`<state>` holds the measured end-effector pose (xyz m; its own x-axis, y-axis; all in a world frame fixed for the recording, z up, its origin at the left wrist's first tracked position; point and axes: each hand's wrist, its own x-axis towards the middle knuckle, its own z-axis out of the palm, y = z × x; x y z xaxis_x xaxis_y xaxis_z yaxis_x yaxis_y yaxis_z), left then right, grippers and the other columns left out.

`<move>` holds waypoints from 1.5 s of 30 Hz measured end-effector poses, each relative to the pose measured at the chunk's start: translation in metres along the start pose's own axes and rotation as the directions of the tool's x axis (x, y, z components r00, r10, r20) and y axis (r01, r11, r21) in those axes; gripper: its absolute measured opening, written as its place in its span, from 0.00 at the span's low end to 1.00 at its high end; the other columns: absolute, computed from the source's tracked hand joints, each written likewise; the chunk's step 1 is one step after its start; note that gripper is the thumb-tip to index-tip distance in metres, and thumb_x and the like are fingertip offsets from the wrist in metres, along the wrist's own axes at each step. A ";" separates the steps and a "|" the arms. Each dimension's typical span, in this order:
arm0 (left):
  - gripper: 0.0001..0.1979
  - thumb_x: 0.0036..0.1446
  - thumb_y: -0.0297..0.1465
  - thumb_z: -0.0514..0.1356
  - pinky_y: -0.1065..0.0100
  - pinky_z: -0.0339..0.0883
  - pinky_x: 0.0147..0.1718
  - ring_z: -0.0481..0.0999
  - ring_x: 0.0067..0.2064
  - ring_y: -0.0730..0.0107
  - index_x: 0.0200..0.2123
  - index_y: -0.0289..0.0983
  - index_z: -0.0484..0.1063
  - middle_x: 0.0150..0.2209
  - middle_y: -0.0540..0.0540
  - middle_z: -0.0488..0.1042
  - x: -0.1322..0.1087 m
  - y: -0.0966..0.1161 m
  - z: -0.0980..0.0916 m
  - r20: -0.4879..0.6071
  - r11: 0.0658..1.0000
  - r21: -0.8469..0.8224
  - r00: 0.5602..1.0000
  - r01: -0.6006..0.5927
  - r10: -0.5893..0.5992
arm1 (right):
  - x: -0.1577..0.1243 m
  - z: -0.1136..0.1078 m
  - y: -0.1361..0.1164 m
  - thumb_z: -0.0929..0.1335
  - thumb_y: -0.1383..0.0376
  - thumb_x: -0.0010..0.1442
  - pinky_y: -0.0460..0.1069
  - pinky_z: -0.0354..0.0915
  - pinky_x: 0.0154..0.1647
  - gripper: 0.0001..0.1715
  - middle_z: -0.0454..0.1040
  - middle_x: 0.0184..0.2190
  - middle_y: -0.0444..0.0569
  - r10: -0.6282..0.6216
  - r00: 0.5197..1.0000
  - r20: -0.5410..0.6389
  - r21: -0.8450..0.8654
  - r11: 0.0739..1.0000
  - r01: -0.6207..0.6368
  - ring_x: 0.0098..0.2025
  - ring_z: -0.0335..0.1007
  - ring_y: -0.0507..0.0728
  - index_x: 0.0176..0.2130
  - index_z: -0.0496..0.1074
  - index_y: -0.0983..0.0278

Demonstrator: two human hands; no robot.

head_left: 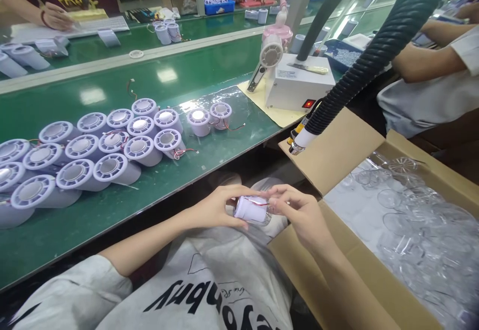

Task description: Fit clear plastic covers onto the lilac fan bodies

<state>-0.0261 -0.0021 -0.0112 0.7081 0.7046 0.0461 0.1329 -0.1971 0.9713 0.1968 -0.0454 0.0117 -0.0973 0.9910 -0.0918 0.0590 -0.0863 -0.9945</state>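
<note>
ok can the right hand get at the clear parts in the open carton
Likely yes: nothing covers the clear parts in the carton, though the right hand is busy at the lilac housing.

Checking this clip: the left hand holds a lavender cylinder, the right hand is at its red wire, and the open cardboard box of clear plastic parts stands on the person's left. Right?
Not quite: the head view shows the open cardboard box of clear plastic parts on the person's right. The left hand does hold a lavender cylinder, with the right hand at its red wire.
</note>
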 end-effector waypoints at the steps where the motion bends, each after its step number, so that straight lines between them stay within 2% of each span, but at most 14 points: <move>1: 0.36 0.44 0.37 0.73 0.58 0.69 0.51 0.73 0.54 0.57 0.58 0.44 0.69 0.54 0.41 0.72 0.000 0.002 0.001 -0.013 0.996 -0.077 0.999 0.048 -0.049 | 0.000 -0.002 0.001 0.72 0.61 0.58 0.54 0.69 0.47 0.12 0.76 0.42 0.49 -0.021 0.999 0.036 0.038 0.999 0.019 0.48 0.73 0.61 0.24 0.77 0.59; 3: 0.34 0.45 0.35 0.73 0.61 0.72 0.47 0.76 0.49 0.60 0.57 0.42 0.69 0.52 0.41 0.73 -0.002 0.007 0.003 -0.038 0.962 -0.233 0.987 0.142 -0.154 | -0.002 -0.005 0.005 0.74 0.61 0.56 0.57 0.67 0.54 0.05 0.75 0.51 0.49 -0.105 0.986 0.129 -0.002 0.994 0.107 0.56 0.69 0.64 0.37 0.80 0.55; 6: 0.32 0.47 0.34 0.72 0.63 0.72 0.44 0.77 0.46 0.63 0.56 0.41 0.69 0.51 0.41 0.74 -0.003 0.011 0.005 -0.048 0.899 -0.391 0.971 0.197 -0.234 | -0.007 -0.007 0.010 0.77 0.66 0.54 0.58 0.62 0.62 0.25 0.68 0.61 0.48 -0.272 0.936 0.224 -0.221 0.921 0.321 0.61 0.65 0.63 0.51 0.75 0.52; 8: 0.32 0.47 0.34 0.72 0.64 0.72 0.43 0.77 0.47 0.61 0.57 0.41 0.69 0.52 0.40 0.73 -0.004 0.012 0.004 -0.033 0.885 -0.419 0.971 0.202 -0.237 | -0.010 -0.007 0.013 0.76 0.67 0.55 0.57 0.62 0.62 0.26 0.68 0.60 0.47 -0.337 0.911 0.237 -0.310 0.863 0.400 0.60 0.67 0.62 0.53 0.73 0.52; 11: 0.37 0.43 0.33 0.73 0.62 0.72 0.46 0.75 0.52 0.56 0.59 0.44 0.68 0.57 0.39 0.71 -0.004 0.014 0.002 -0.006 0.909 -0.382 0.983 0.166 -0.182 | -0.012 -0.009 0.013 0.76 0.64 0.55 0.57 0.65 0.61 0.28 0.71 0.58 0.47 -0.319 0.919 0.233 -0.330 0.863 0.383 0.57 0.69 0.62 0.54 0.70 0.53; 15: 0.37 0.45 0.28 0.73 0.60 0.68 0.54 0.71 0.59 0.53 0.59 0.46 0.68 0.61 0.41 0.68 -0.006 0.020 -0.003 0.026 0.929 -0.362 0.997 0.076 -0.071 | -0.013 -0.008 0.005 0.76 0.63 0.55 0.56 0.69 0.57 0.26 0.73 0.56 0.47 -0.253 0.943 0.219 -0.265 0.914 0.307 0.56 0.71 0.62 0.53 0.71 0.54; 20: 0.42 0.42 0.27 0.74 0.58 0.66 0.56 0.70 0.59 0.54 0.62 0.46 0.64 0.62 0.40 0.67 0.001 0.019 -0.004 0.040 0.877 -0.454 0.987 0.155 -0.154 | -0.011 -0.008 0.007 0.76 0.65 0.55 0.54 0.71 0.55 0.25 0.72 0.55 0.46 -0.168 0.970 0.177 -0.078 0.980 0.184 0.56 0.70 0.60 0.51 0.71 0.53; 24: 0.44 0.37 0.31 0.76 0.57 0.64 0.56 0.72 0.57 0.53 0.59 0.38 0.67 0.56 0.37 0.72 0.042 0.000 0.001 -0.001 0.803 -0.548 0.959 0.236 -0.282 | 0.003 -0.017 0.039 0.78 0.65 0.52 0.57 0.70 0.56 0.24 0.72 0.56 0.48 -0.122 0.992 -0.002 0.135 0.983 0.122 0.56 0.70 0.62 0.47 0.72 0.55; 28: 0.39 0.33 0.35 0.77 0.55 0.63 0.56 0.74 0.53 0.55 0.51 0.34 0.71 0.50 0.37 0.76 0.106 -0.014 0.004 -0.013 0.792 -0.575 0.966 0.205 -0.259 | 0.035 -0.036 0.069 0.80 0.58 0.45 0.58 0.72 0.52 0.28 0.73 0.53 0.52 -0.180 0.954 -0.239 0.227 0.945 0.235 0.54 0.71 0.64 0.44 0.70 0.58; 31: 0.34 0.35 0.35 0.77 0.54 0.63 0.54 0.75 0.50 0.55 0.47 0.32 0.72 0.47 0.36 0.77 0.138 -0.014 0.000 0.012 0.831 -0.530 0.981 0.170 -0.193 | 0.056 -0.049 0.073 0.79 0.53 0.44 0.59 0.73 0.50 0.31 0.73 0.52 0.55 -0.239 0.927 -0.290 0.190 0.935 0.300 0.53 0.72 0.65 0.44 0.69 0.59; 33: 0.32 0.36 0.33 0.76 0.55 0.64 0.53 0.75 0.49 0.56 0.46 0.32 0.72 0.47 0.37 0.77 0.145 -0.011 -0.005 0.026 0.850 -0.504 0.986 0.153 -0.163 | 0.063 -0.054 0.069 0.79 0.53 0.45 0.60 0.73 0.50 0.31 0.73 0.52 0.57 -0.255 0.927 -0.276 0.179 0.933 0.311 0.52 0.73 0.66 0.44 0.69 0.59; 36: 0.34 0.37 0.31 0.76 0.59 0.65 0.52 0.75 0.50 0.60 0.50 0.35 0.70 0.49 0.39 0.76 0.138 -0.008 -0.011 0.021 0.866 -0.480 0.989 0.139 -0.147 | 0.064 -0.056 0.059 0.80 0.57 0.46 0.61 0.71 0.53 0.28 0.74 0.53 0.57 -0.258 0.941 -0.217 0.167 0.940 0.296 0.53 0.73 0.65 0.43 0.70 0.60; 40: 0.40 0.40 0.30 0.75 0.59 0.67 0.51 0.75 0.51 0.61 0.58 0.40 0.65 0.54 0.39 0.73 0.108 -0.004 -0.014 0.068 0.889 -0.429 0.987 0.159 -0.143 | 0.048 -0.050 0.045 0.80 0.62 0.45 0.61 0.69 0.55 0.27 0.73 0.54 0.56 -0.241 0.962 -0.129 0.137 0.956 0.258 0.56 0.70 0.65 0.43 0.73 0.62; 45: 0.35 0.45 0.28 0.72 0.56 0.66 0.56 0.71 0.58 0.56 0.57 0.42 0.69 0.60 0.38 0.69 0.062 0.017 -0.008 0.151 0.949 -0.309 0.988 0.058 -0.011 | 0.007 -0.035 0.013 0.78 0.65 0.49 0.59 0.70 0.55 0.29 0.75 0.51 0.50 -0.158 0.987 -0.014 -0.106 0.982 0.156 0.51 0.74 0.63 0.51 0.73 0.58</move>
<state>0.0143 0.0436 0.0104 0.8033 0.5956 -0.0005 -0.0470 0.0642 0.9968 0.2312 -0.0365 0.0002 -0.0917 0.9935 0.0671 0.1484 0.0803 -0.9857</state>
